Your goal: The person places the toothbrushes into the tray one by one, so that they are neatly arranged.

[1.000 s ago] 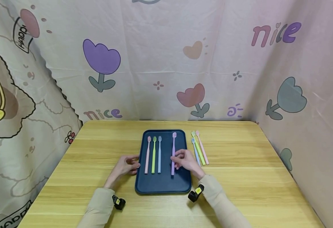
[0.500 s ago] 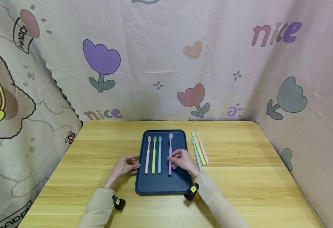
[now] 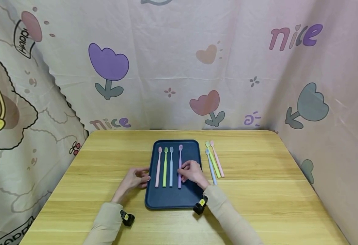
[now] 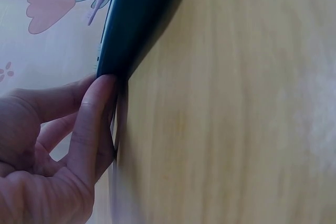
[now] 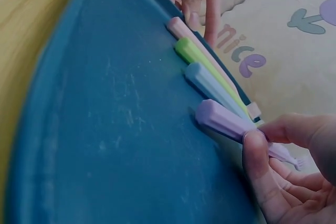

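Observation:
My right hand (image 3: pixel 195 173) pinches the handle of a purple toothbrush (image 3: pixel 180 158) between thumb and fingers, over a dark blue tray (image 3: pixel 172 200). The brush points head-away, and in the right wrist view its handle end (image 5: pixel 223 117) lies close over the tray's surface. Left of it, a pink toothbrush (image 3: pixel 158 172), a green toothbrush (image 3: pixel 165 170) and a blue toothbrush (image 3: pixel 171 170) lie side by side on the tray, heads away. At the tray's left edge, my left hand (image 3: pixel 138 177) holds the rim, its thumb (image 4: pixel 90 114) on the outer side in the left wrist view.
Right of the tray, on the wooden table (image 3: pixel 258 190), lie a second blue toothbrush (image 3: pixel 211 166), a second green toothbrush (image 3: pixel 214 162) and a second pink toothbrush (image 3: pixel 218 160), bunched together. A printed cloth (image 3: pixel 154 95) hangs behind the table and along its sides.
My right hand has carried the purple toothbrush leftward across the tray, nearer the blue one in the row. My left hand has stayed at the tray's edge.

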Motion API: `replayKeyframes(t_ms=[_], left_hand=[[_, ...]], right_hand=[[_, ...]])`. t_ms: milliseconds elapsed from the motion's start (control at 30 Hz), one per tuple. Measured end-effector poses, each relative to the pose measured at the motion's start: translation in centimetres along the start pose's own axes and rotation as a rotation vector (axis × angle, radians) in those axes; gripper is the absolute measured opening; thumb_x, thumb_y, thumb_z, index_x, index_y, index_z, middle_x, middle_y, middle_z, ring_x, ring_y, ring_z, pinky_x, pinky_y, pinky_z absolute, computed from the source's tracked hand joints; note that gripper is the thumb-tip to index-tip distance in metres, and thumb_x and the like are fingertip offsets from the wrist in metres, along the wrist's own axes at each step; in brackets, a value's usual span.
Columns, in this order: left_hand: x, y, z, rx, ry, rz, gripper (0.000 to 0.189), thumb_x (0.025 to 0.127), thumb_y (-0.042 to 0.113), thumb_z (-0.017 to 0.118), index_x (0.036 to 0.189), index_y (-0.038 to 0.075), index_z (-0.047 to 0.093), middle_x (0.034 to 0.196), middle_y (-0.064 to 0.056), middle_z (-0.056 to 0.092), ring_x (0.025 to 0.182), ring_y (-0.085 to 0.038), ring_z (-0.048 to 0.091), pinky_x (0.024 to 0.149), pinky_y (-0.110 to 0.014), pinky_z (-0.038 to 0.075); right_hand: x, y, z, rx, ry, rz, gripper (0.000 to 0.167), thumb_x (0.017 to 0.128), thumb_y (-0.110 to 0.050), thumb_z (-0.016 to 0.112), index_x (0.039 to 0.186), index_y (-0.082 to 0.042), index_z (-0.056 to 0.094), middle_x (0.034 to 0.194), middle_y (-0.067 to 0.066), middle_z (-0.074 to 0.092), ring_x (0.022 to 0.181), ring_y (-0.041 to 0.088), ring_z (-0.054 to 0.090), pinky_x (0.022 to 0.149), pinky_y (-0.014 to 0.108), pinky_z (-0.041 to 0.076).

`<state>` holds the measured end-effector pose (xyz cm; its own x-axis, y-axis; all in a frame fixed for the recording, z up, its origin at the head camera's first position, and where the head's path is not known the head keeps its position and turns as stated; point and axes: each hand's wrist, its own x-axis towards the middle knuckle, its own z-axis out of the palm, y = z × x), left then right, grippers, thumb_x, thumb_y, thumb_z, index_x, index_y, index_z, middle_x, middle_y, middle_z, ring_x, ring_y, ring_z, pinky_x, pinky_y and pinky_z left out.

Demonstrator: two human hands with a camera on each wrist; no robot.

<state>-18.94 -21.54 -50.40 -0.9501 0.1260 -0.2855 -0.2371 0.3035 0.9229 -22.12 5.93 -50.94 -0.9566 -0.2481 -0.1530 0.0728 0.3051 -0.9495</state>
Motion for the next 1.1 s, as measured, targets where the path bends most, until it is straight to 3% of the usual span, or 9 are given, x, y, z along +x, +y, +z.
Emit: replayKeyframes(t_ms=[667,900,1100], left_hand=[[-0.1,0.1,0.0,0.013,0.010,-0.010,0.050,0.093,-0.004,0.066,0.141,-0.009,0.052,0.091,-0.012,0.067,0.069,-0.011,0.066,0.062,-0.025,0.062],[-0.1,0.0,0.0,0.009,0.009,-0.008,0.050,0.093,-0.004,0.065,0.141,-0.009,0.051,0.091,-0.011,0.067,0.070,-0.010,0.066,0.062,-0.025,0.063],[-0.1,0.0,0.0,0.009,0.010,-0.008,0.050,0.093,-0.005,0.065,0.142,-0.009,0.051,0.090,-0.010,0.067,0.070,-0.010,0.066,0.062,-0.025,0.062]], right_hand=[[0.5,0.5,0.9,-0.115,0.064,-0.042,0.022,0.088,-0.014,0.077,0.097,0.003,0.065,0.063,0.007,0.070,0.045,0.008,0.063,0.049,0.028,0.059],[0.0,0.7,0.2,-0.040,0.025,-0.061,0.034,0.088,-0.014,0.077,0.111,0.007,0.063,0.071,0.014,0.073,0.048,0.010,0.065,0.051,0.031,0.061],[-0.1,0.7,-0.1,-0.003,-0.020,-0.032,0.034,0.087,-0.010,0.078,0.113,0.007,0.062,0.076,0.015,0.073,0.052,0.012,0.068,0.055,0.033,0.062]])
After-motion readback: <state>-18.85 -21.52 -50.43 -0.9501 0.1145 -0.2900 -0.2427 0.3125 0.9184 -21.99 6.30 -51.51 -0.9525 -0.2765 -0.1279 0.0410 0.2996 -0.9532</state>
